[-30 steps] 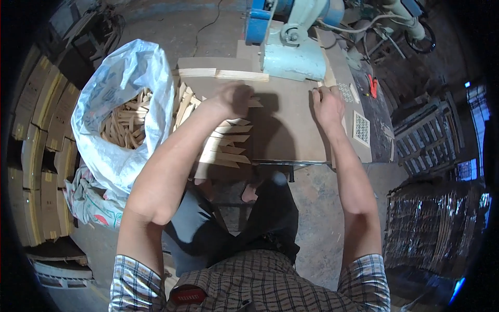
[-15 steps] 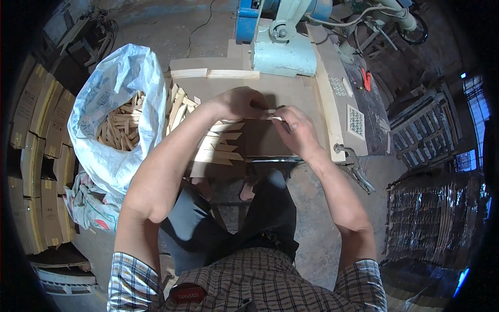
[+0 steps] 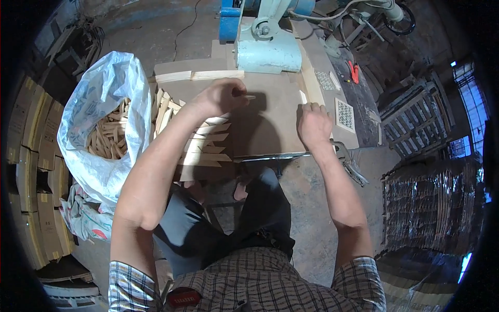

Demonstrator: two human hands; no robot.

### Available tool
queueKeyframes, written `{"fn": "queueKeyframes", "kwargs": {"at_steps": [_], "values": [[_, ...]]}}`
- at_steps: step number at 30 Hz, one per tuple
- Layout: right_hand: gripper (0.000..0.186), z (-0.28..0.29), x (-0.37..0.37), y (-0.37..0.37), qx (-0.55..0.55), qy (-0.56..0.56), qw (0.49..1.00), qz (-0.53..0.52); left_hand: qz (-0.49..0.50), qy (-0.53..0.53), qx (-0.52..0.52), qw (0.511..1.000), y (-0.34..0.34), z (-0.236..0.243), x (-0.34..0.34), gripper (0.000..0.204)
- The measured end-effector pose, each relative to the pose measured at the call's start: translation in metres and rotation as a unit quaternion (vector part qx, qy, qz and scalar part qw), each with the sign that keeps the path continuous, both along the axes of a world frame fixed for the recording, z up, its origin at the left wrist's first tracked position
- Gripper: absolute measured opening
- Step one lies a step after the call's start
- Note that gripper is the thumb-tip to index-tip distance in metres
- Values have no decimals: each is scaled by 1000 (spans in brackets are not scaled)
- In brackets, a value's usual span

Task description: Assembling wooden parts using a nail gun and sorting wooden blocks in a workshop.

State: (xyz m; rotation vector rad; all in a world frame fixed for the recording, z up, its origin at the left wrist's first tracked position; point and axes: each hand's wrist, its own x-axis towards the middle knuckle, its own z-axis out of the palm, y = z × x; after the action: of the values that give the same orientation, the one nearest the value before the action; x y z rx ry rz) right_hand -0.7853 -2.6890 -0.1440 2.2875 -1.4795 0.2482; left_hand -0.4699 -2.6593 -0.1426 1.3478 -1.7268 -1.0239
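Observation:
My left hand (image 3: 222, 98) hovers above the brown board (image 3: 260, 125), its fingers pinched round a small pale wooden slat (image 3: 249, 97) whose end sticks out to the right. On the right side of the board, my right hand (image 3: 315, 125) rests with fingers bent and pressed together beside the long wooden fence strip (image 3: 311, 86). A short pale wooden piece (image 3: 302, 97) juts out past these fingertips, apparently in their grip; its near part is hidden. Below my left forearm lies a row of pointed wooden slats (image 3: 208, 148), partly in shadow.
A white woven sack (image 3: 78, 140) full of wooden pieces stands at the left. Behind the board is a pale green machine (image 3: 267, 52). Red-handled pliers (image 3: 354, 72) and a patterned plate (image 3: 344, 115) lie right of the fence. A metal clamp (image 3: 349, 164) grips the front right edge.
My hands have parted: the right one moved right and down to the fence with a wooden piece, while the left stays raised with a slat. The whole view shifted slightly.

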Motion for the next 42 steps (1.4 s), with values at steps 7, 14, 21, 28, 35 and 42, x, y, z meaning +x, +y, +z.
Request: {"fn": "queueKeyframes", "kwargs": {"at_steps": [7, 14, 21, 28, 35, 42], "values": [[22, 3, 24, -63, -17, -96, 995, 5, 23, -113, -58, 992, 14, 18, 4, 27], [22, 14, 34, -54, 48, -258, 964, 50, -75, -64, -222, 970, 6, 12, 2, 21], [18, 35, 68, 32, 211, -328, 870, 301, -113, 76, -91, 986, 3, 10, -14, 26], [15, 17, 15, 19, 13, -187, 971, 148, 17, -228, -123, 966, 25, 20, 6, 37], [17, 0, 10, -22, -18, -68, 997, 11, -36, -420, 39, 906, 46, 62, 15, 42], [22, -2, 28, -85, -69, -68, 995, -28, -21, -383, 36, 923, 24, 33, 8, 34]]}}
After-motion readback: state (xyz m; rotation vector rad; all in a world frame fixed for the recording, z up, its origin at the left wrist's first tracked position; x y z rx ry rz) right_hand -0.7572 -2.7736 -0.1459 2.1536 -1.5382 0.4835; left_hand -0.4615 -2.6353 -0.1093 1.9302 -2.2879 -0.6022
